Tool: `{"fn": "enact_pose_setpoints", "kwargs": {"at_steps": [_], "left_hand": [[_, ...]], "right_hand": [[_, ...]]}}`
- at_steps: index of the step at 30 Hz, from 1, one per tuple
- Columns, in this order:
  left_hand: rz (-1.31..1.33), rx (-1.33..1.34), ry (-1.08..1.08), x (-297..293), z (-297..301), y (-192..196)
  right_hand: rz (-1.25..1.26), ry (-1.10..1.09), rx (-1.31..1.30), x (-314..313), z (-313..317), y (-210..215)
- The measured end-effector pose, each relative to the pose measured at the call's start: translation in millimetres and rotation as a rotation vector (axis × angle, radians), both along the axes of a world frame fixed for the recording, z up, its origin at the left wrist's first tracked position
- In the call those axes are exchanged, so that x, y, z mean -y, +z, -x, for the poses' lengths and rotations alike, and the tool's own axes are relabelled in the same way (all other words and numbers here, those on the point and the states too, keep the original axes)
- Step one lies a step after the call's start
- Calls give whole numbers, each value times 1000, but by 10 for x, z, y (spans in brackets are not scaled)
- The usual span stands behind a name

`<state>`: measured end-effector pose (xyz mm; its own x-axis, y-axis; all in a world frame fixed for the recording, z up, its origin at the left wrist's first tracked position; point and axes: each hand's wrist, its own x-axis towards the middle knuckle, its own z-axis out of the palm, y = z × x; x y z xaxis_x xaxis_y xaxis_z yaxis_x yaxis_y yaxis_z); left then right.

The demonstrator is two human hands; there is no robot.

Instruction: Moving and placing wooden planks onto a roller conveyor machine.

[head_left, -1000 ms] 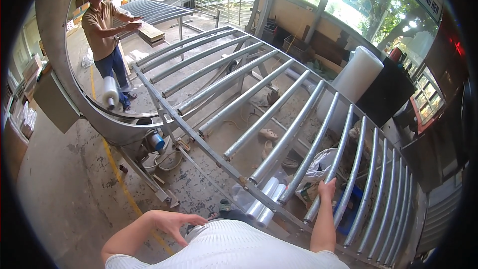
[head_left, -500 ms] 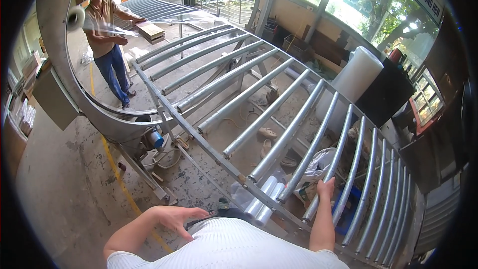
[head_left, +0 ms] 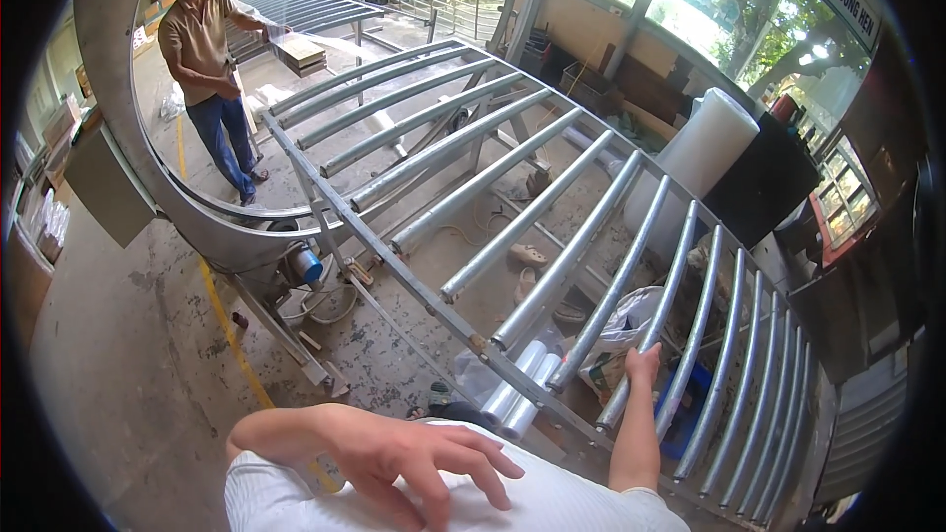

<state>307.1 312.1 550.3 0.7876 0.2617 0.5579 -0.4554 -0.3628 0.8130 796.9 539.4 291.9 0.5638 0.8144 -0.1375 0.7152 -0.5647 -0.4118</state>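
In front of my white shirt, my left hand [head_left: 419,463] hangs with its fingers spread and nothing in it. My right hand [head_left: 642,363] is closed around a metal roller [head_left: 674,281] of the roller conveyor, near the roller's near end. The conveyor frame [head_left: 394,268] slants from the far left to the lower right, with several parallel silver rollers across it. Two rolls of clear film [head_left: 522,384] lie by the frame's near edge, close to my body.
Across the conveyor a person [head_left: 202,64] stands inside a large metal ring [head_left: 148,172], by a stack of flat boards [head_left: 299,54] with clear film over it. A big white foam roll [head_left: 705,153] stands at the right. Under the rollers are a white sack [head_left: 636,313] and a blue crate [head_left: 695,399].
My left hand has moved right across my shirt, its fingers spread. My right hand stays on the roller. The person at the back has drawn film over the boards, and a white roll has dropped under the conveyor.
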Motion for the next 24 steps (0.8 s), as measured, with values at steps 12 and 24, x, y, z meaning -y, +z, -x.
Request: {"fn": "enact_pose_setpoints", "kwargs": {"at_steps": [12, 24], "left_hand": [[-294, 623, 1123, -9, -270, 542], [115, 798, 429, 63, -501, 570]], "right_hand": [[-65, 110, 0, -175, -315, -388], [-73, 405, -55, -728, -202, -919]]}}
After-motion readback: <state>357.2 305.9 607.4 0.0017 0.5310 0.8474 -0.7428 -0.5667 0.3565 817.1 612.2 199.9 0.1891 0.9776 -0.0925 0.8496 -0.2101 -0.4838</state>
